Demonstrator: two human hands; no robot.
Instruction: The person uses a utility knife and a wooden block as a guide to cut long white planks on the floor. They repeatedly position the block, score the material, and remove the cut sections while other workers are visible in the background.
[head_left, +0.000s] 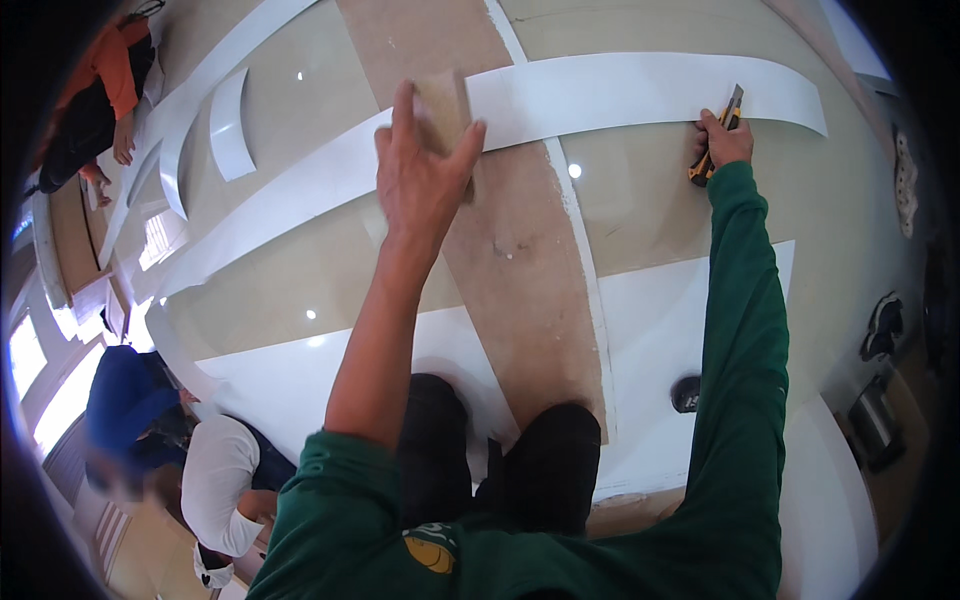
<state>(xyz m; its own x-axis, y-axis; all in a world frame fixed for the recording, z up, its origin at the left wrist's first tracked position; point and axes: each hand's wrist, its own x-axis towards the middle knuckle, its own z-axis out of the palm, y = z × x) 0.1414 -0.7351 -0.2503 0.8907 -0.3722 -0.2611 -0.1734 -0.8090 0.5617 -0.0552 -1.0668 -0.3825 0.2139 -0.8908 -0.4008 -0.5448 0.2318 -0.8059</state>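
Note:
My left hand (pixel 420 180) grips a tan, board-like block (pixel 443 105), its thumb and fingers spread around the sides; the block is somewhat blurred. It sits over a long white strip (pixel 590 95) that runs across the floor in front of me. Closed in my right hand (pixel 727 143) is a yellow and black utility knife (pixel 738 108), its blade pointing away from me near the strip's right part. Under the strip lies a long brown board (pixel 525 260) with a rough white edge.
White sheets (pixel 660 300) lie on the shiny floor around my knees. Shorter white strips (pixel 232 125) are at the far left. One person in orange (pixel 118 70) stands at upper left; another with a blue head covering (pixel 125 400) is at lower left. Shoes (pixel 882 325) lie at right.

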